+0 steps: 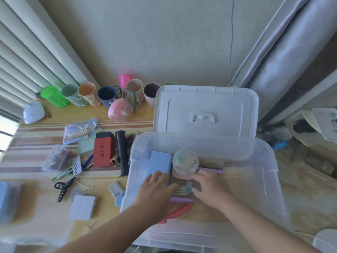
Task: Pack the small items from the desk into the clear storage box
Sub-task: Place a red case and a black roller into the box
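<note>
Inside the clear storage box (264, 161), at the right end of the desk (45, 183), both my hands are down among the things already packed. My left hand (156, 187) lies flat with fingers spread loosely on the near end of a blue box (160, 164), closed on nothing. My right hand (209, 187) is just beside it, fingers curled over a small comb (182, 189) lying between the two hands; I cannot tell whether I am pinching the comb or only touching it. Just behind my right hand a round clear tub (185, 162) of coloured pieces sits on a pink case (209, 169), touching the blue box's right side. Near the front wall of the storage box lie a purple pen (182, 199) and, closer to me, a red comb (178, 211). The white lid (206, 110) stands tilted open behind the box.

On the desk to the left, things are still unpacked: a red box (103, 152) and a black handle (122, 154) just beside the storage box's left wall, a green comb (70, 167), a black hair claw (63, 189) and a white pad (83, 207) nearer the front edge, and two clear pouches (80, 129) further left. Along the back edge stands a row of cups (107, 95), with a pink ball (119, 110) in front of them.
</note>
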### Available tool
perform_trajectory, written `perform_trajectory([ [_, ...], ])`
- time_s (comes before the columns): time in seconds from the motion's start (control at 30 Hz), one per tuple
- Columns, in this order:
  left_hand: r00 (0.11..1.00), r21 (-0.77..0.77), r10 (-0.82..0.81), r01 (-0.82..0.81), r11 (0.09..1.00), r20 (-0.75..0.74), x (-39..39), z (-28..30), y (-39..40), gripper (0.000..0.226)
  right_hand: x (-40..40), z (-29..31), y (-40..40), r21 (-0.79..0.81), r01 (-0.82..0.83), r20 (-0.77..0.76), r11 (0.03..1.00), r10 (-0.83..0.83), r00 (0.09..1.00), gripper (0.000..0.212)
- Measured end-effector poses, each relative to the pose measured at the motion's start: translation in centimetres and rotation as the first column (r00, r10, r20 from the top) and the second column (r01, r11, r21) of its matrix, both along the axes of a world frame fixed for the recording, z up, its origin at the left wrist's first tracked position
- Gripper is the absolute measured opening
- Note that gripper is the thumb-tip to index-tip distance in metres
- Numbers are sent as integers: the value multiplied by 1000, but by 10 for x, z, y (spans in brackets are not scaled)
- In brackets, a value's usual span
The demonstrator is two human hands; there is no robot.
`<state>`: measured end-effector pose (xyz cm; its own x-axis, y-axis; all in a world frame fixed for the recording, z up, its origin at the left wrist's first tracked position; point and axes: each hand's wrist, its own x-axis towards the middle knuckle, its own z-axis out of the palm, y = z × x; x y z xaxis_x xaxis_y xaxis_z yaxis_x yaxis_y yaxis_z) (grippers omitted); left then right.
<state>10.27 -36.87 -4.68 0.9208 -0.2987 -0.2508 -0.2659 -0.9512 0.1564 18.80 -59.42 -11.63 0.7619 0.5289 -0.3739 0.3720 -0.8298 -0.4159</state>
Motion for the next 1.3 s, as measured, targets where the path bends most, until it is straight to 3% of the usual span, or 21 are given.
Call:
perform_trajectory([
  [0.07,986,-265,46,-2,964,159,4,21,9,33,-8,18,0,159,47,82,986,-60,995,44],
  [0.1,975,-327,66,8,945,212,8,33,18,29,-13,28,3,229,55,122,972,-84,989,43],
  [0.17,947,-372,134,-17,928,291,14,45,48,25,-22,50,17,321,40,180,946,-102,978,32],
  [0.27,862,-441,365,-192,877,351,21,52,109,21,-28,80,65,411,21,222,912,-122,968,25],
  [0.33,805,-435,506,-353,828,310,26,48,154,22,-27,98,111,474,-23,266,880,-118,957,25],
  [0.43,773,-255,633,-603,756,49,27,20,219,47,-22,116,194,511,-134,294,849,-26,956,27],
  [0.53,825,-36,550,-558,829,-128,28,-14,268,95,-16,109,275,371,-144,219,917,65,974,37],
  [0.63,899,99,399,-387,917,-180,43,-44,300,126,-9,82,329,29,-88,93,996,85,992,58],
  [0.73,930,102,297,-281,954,-215,68,-62,316,144,-5,48,351,-198,58,-41,978,-67,997,69],
  [0.8,953,105,203,-184,977,-225,80,-74,321,145,-5,28,358,-272,178,-36,946,-195,980,66],
  [0.93,981,123,87,-66,990,-174,74,-83,319,146,-4,3,370,-324,257,117,911,-231,966,63],
  [1.13,968,-21,213,-217,976,-132,24,-58,324,137,-3,-19,375,-365,234,195,901,-172,966,61],
  [1.23,964,-41,256,-260,965,-75,2,-40,338,129,3,-14,376,-283,262,148,923,-228,962,47],
  [1.3,953,-43,298,-300,953,-50,-5,-23,345,127,8,5,376,-120,327,23,937,-327,945,40],
])
